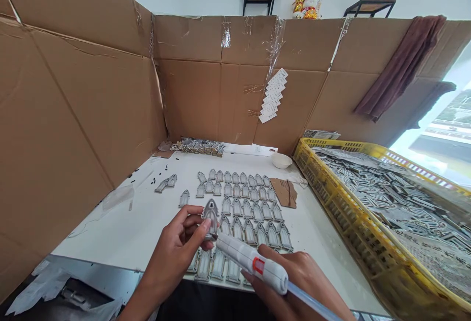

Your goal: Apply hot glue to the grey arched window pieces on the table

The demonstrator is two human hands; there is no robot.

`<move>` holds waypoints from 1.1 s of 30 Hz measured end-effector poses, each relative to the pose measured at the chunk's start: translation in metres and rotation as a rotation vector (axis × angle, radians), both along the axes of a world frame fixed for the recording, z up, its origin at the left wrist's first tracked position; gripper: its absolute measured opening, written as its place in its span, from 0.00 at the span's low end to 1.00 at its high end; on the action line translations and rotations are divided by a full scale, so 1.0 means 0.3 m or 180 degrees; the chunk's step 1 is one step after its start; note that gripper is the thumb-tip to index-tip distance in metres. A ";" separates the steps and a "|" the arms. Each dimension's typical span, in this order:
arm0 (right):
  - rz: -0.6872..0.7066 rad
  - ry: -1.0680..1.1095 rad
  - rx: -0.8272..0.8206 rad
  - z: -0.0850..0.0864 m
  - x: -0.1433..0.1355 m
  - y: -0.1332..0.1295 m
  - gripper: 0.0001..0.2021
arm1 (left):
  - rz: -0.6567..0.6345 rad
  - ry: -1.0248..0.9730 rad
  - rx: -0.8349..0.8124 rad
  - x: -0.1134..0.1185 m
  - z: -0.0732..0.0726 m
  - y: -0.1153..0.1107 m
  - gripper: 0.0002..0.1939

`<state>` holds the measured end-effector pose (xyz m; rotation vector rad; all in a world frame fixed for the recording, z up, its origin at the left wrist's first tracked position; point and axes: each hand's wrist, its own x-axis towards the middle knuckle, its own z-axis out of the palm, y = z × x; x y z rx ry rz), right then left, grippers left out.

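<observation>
In the head view, the workspace is enclosed by taped cardboard walls (191, 97), over which a dark towel (401, 70) is draped at the right. A white table (128, 232) is covered across its middle by rows of grey arch-shaped pieces (247, 209), and a yellow crate (346, 223), filled with many more metal parts, is set along the right side.

One arch-shaped piece (211, 210) is pinched between the thumb and fingers of the left hand (180, 237), raised in front of the nearer rows. A white-wrapped tool (239, 254) is gripped in the right hand (294, 279), with a clear tube (312, 303) led from its back end. The tool's dark tip is brought to the lower end of the held piece; whether contact is made cannot be told.

Since the tip is placed so near the left fingers, a fingertip could be jabbed if the tool slipped off the edge. The held piece could be twisted loose if it were pressed harder than the pinch can resist. The nearest rows, lying partly beneath both hands, could be knocked askew by a lowered wrist, and the tool could be pulled off line if the tube were snagged.
</observation>
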<state>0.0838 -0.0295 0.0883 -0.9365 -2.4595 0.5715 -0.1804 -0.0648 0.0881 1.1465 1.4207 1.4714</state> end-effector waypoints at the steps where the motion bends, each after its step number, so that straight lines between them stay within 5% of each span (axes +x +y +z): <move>1: 0.0006 -0.0018 -0.0018 0.001 0.000 0.000 0.20 | -0.0002 0.0010 0.0003 -0.002 -0.003 0.001 0.24; 10: -0.0039 -0.0189 -0.0276 -0.015 0.005 0.005 0.16 | 0.0017 0.0073 -0.0015 -0.009 -0.008 0.011 0.26; 15: -0.0067 -0.0434 -0.0208 -0.046 0.003 0.009 0.04 | 0.0083 0.0196 -0.0014 -0.005 -0.014 0.018 0.25; 21: -0.0121 -0.0597 -0.0144 0.010 -0.003 -0.008 0.21 | 0.0113 0.0437 -0.0081 -0.014 -0.025 0.028 0.26; 26: -0.0452 -0.0377 0.0348 0.045 0.037 0.008 0.22 | 0.0513 0.0751 -0.0024 -0.058 -0.023 0.046 0.27; 33: -0.1105 -0.0011 0.1382 -0.014 0.226 0.061 0.19 | 0.0799 0.0978 -0.0098 -0.209 -0.038 0.115 0.34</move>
